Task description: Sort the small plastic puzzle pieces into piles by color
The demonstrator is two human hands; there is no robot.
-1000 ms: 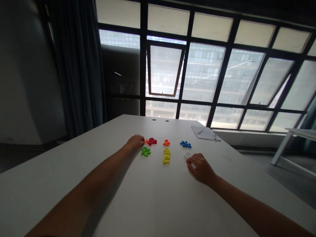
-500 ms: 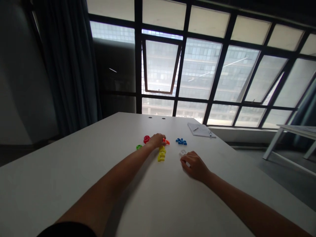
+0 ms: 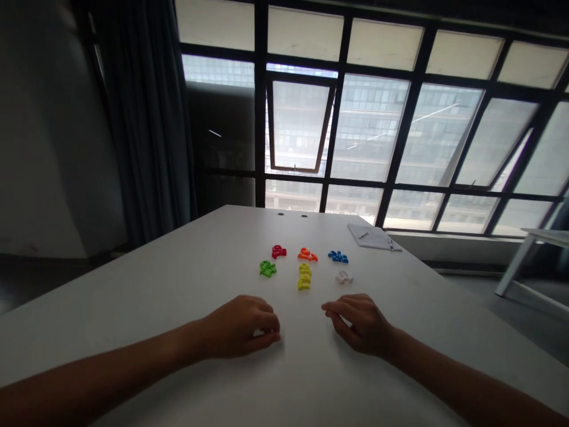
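Note:
My left hand (image 3: pixel 242 326) rests low over the white table (image 3: pixel 284 379), its fingers loosely bent and no object visible in them. Across from it, my right hand (image 3: pixel 362 323) lies with fingers loosely stretched toward the left, also without anything visible in it. Beyond both hands sit small plastic pieces grouped by colour: red (image 3: pixel 278 252), orange (image 3: pixel 306 255) and blue (image 3: pixel 338 257) at the back. Nearer are green (image 3: pixel 267 268), yellow (image 3: pixel 304 277) and clear whitish pieces (image 3: pixel 344 277). The whitish group is closest to my right hand. Exact shapes are too small to make out.
Toward the back right edge lies a paper pad (image 3: pixel 373 237) with pens on it. Two dark round grommets (image 3: pixel 281 214) are near the far edge. Behind stand gridded windows and a dark curtain (image 3: pixel 149 118); another white table (image 3: pixel 524 255) is at right.
My left hand has left the orange pieces and come back toward me. My right hand has drawn back from the whitish pieces. The colour groups now show uncovered, and the view has shifted slightly.

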